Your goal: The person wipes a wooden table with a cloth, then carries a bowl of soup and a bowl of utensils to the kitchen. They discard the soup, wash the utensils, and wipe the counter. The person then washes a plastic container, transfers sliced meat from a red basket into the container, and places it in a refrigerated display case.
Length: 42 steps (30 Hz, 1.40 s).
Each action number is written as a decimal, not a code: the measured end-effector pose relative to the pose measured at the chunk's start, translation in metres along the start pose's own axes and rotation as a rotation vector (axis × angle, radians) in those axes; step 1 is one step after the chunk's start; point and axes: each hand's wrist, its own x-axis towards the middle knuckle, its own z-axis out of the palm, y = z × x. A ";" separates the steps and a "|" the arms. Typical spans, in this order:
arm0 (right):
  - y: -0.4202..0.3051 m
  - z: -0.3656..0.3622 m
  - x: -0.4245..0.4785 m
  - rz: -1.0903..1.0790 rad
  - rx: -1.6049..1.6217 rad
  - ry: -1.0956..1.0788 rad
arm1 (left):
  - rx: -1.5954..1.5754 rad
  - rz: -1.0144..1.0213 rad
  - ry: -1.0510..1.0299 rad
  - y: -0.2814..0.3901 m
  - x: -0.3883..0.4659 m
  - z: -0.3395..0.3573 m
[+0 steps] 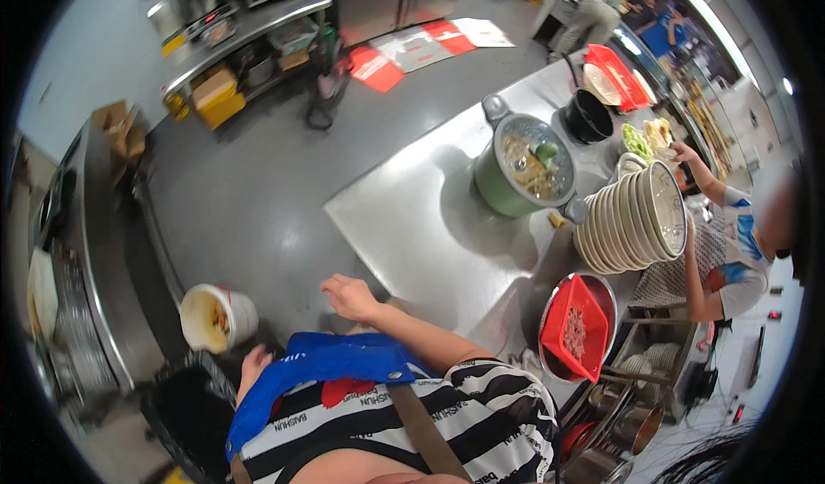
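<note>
My right hand (351, 298) hangs over the floor just left of the steel table (412, 239), its fingers loosely bent and nothing in them. Lower down at my left side is my left hand (254, 365), partly covered by my blue apron (322, 358); whether it holds something cannot be seen. Close to it stands a white bucket (242, 316) with food scraps inside. On the table, a green pot (499, 187) has a see-through lid with a green knob, and food shows below it. A red plastic basket (554, 339) of minced meat sits in a steel bowl (614, 303).
Another person (741, 252) stands across the table beside a tall stack of cream dishes (612, 226). A black saucepan (588, 118) is near the far end. A black bin bag (187, 413) lies low at my left. Flattened cardboard (412, 49) covers some floor.
</note>
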 end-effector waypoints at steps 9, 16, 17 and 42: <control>0.112 -0.047 0.197 0.060 -0.466 0.380 | 0.567 -0.183 -0.316 -0.099 0.229 -0.148; 0.139 -0.038 0.226 0.322 -0.628 0.336 | 0.542 0.480 0.096 0.147 0.570 -0.306; 0.136 -0.037 0.230 0.352 -0.621 0.304 | 0.676 0.496 0.056 0.203 0.610 -0.310; 0.457 -0.418 0.696 0.603 -0.257 0.566 | 0.729 0.256 -0.614 0.479 1.107 -0.104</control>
